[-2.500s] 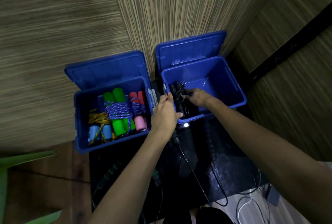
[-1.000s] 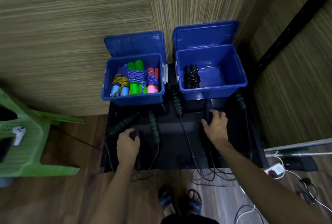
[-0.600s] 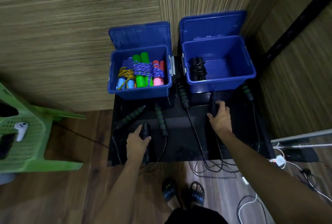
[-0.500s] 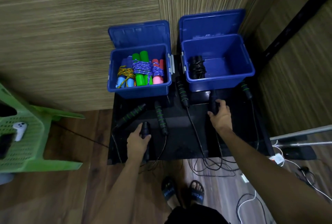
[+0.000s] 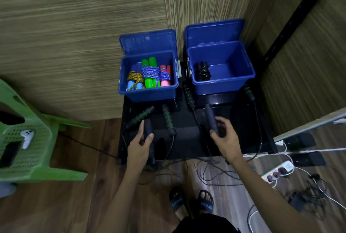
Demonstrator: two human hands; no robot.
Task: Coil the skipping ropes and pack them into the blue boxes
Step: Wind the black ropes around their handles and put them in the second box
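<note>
Glossy black table (image 5: pixel 234 139), plastic boxes (image 5: pixel 222 86)

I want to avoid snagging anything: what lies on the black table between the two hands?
In the head view, one green-ringed handle with its cord lies between the left hand and right hand.

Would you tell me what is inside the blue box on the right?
Inside the right blue box lies one coiled black rope against its left wall; the floor beside it is bare. What lies under the coil is hidden.

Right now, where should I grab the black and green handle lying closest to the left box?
Grip the black and green handle around its ribbed middle, coming from above. It lies flat on the black table, free of the left hand, with its cord trailing toward you.
</note>
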